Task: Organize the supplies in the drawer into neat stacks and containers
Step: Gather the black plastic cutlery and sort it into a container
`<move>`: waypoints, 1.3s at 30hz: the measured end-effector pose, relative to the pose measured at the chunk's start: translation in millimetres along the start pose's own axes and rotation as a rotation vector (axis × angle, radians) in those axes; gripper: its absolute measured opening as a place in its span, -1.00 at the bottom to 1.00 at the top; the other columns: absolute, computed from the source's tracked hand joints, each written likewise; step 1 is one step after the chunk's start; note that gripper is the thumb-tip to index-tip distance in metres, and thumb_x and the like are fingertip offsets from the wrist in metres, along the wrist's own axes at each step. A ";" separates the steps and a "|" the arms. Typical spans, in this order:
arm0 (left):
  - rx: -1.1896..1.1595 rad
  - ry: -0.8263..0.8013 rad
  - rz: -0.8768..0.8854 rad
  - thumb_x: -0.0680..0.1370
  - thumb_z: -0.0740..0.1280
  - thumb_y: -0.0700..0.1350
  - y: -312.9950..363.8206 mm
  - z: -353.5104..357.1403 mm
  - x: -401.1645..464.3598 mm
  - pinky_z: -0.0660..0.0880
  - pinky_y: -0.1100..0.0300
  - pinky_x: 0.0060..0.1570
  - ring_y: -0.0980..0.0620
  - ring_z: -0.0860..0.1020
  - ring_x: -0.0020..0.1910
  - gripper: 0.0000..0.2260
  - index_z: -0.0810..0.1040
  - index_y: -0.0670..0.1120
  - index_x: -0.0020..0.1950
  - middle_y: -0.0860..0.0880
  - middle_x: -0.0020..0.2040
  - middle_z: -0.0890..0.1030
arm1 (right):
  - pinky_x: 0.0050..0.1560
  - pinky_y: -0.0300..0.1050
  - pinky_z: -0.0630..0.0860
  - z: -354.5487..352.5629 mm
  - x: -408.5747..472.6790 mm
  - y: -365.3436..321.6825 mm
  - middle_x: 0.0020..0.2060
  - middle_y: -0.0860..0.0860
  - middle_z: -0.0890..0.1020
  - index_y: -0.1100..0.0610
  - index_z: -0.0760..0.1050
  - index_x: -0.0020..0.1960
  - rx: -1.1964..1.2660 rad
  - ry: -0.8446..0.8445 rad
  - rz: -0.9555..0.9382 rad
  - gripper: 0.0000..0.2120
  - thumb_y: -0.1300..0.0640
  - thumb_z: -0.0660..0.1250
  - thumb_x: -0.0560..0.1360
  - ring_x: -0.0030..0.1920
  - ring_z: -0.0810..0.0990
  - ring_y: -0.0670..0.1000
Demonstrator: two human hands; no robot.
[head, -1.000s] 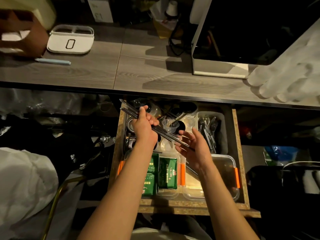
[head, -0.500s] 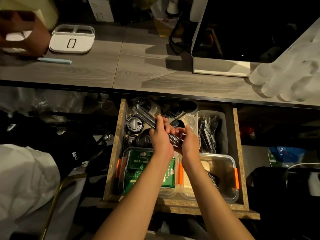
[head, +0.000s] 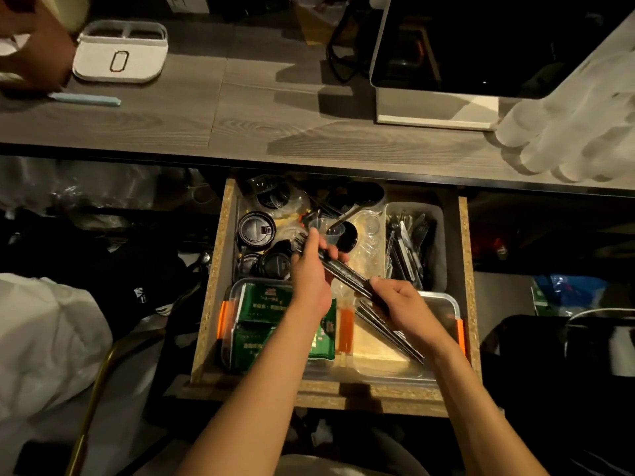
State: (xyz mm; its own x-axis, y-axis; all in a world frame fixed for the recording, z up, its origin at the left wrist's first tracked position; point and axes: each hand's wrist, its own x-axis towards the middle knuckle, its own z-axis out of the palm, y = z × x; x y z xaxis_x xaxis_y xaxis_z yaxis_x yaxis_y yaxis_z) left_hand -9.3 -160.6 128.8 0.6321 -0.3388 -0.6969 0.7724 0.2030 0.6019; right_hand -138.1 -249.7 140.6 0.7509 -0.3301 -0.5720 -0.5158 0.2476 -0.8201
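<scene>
Centre frame, above the open drawer [head: 213, 280]: your left hand [head: 311, 276] and right hand [head: 400, 305] both grip one bundle of dark utensils [head: 347, 274], angled toward lower right. Green packets [head: 261, 310] below; print unreadable.

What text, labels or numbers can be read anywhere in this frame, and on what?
"0": a dark outlined mark like a zero or rounded rectangle, on the front of the white divided container on the counter.
Green packets in the clear orange-clipped container: light printed lines and a small logo, too blurred to read.
Black bag left of the drawer: small white logo, not legible.
Black cup lids: no readable text.
</scene>
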 end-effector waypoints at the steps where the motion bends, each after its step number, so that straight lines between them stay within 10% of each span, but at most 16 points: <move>1: 0.030 0.005 -0.007 0.67 0.23 0.04 -8.8 5.2 -2.1 0.56 0.14 -0.31 0.00 0.57 -0.39 -0.71 0.40 -0.09 -0.18 0.00 -0.43 0.48 | -0.48 -0.34 0.28 -3.7 -1.5 5.7 -0.49 -0.02 0.44 0.17 0.52 -0.23 -0.007 0.001 0.011 -0.61 -0.01 0.15 0.66 -0.51 0.35 -0.14; 11: 0.527 -0.067 -0.179 0.63 0.32 0.00 -101.5 14.6 -2.8 0.64 0.03 -0.04 -0.13 0.70 -0.05 -0.81 0.58 -0.13 0.03 -0.14 -0.08 0.73 | -0.22 -0.05 0.37 -63.1 -16.2 103.0 -0.35 0.19 0.59 0.26 0.65 -0.20 -0.019 0.248 0.097 -0.63 0.03 0.28 0.61 -0.30 0.47 0.06; 15: 0.473 -0.066 -0.263 0.65 0.29 -0.13 -134.6 9.0 -3.6 0.62 0.13 -0.11 -0.14 0.65 0.14 -0.86 0.52 -0.11 0.20 -0.16 0.11 0.67 | -0.39 -0.30 0.32 -84.4 -22.6 130.6 -0.52 -0.08 0.49 0.16 0.65 -0.25 -0.058 0.281 0.160 -0.69 0.11 0.29 0.61 -0.46 0.39 -0.16; 21: 0.318 0.139 -0.451 0.66 0.28 -0.12 -168.8 1.4 0.2 0.62 0.11 -0.17 -0.19 0.61 0.18 -0.67 0.41 -0.13 0.41 -0.22 0.26 0.60 | -0.15 -0.08 0.51 -93.1 -10.7 151.6 -0.32 -0.09 0.64 -0.03 0.66 -0.10 -0.522 0.237 0.275 -0.76 -0.10 0.29 0.59 -0.25 0.60 -0.06; 24: 0.294 0.142 -0.456 0.65 0.23 0.09 -170.2 3.9 3.8 0.57 -0.01 0.16 -0.22 0.53 0.31 -0.52 0.34 -0.14 0.50 -0.25 0.38 0.51 | -0.11 -0.12 0.48 -87.6 -5.2 147.3 -0.22 -0.08 0.61 0.03 0.62 0.02 -0.646 0.222 0.250 -0.73 -0.08 0.21 0.63 -0.19 0.57 -0.05; 29: 0.499 0.121 -0.347 0.68 0.04 0.21 -155.7 13.7 -0.5 0.21 -0.11 0.52 -0.19 0.25 0.54 -0.41 0.09 -0.06 0.63 -0.18 0.60 0.19 | 0.18 -0.07 0.52 -83.4 3.8 142.5 0.06 0.03 0.64 0.12 0.58 0.20 -0.394 0.363 0.218 -0.73 0.01 0.27 0.61 0.11 0.61 0.03; 39: 0.559 -0.047 0.063 0.71 -0.02 0.15 -64.1 15.0 2.9 0.55 0.13 0.14 -0.01 0.62 0.12 -0.51 0.45 -0.14 0.39 -0.14 0.25 0.60 | 0.15 0.06 0.57 -40.0 42.8 40.9 0.00 0.01 0.66 0.09 0.56 0.21 -0.034 0.363 -0.090 -0.77 0.10 0.31 0.58 0.01 0.63 -0.02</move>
State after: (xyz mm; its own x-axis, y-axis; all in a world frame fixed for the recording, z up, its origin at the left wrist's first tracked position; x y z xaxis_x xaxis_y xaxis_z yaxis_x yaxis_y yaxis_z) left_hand -57.9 -188.3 94.0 0.6626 -0.3847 -0.6427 0.5747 -0.2893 0.7656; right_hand -143.6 -290.2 81.9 0.6024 -0.6520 -0.4605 -0.4723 0.1740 -0.8641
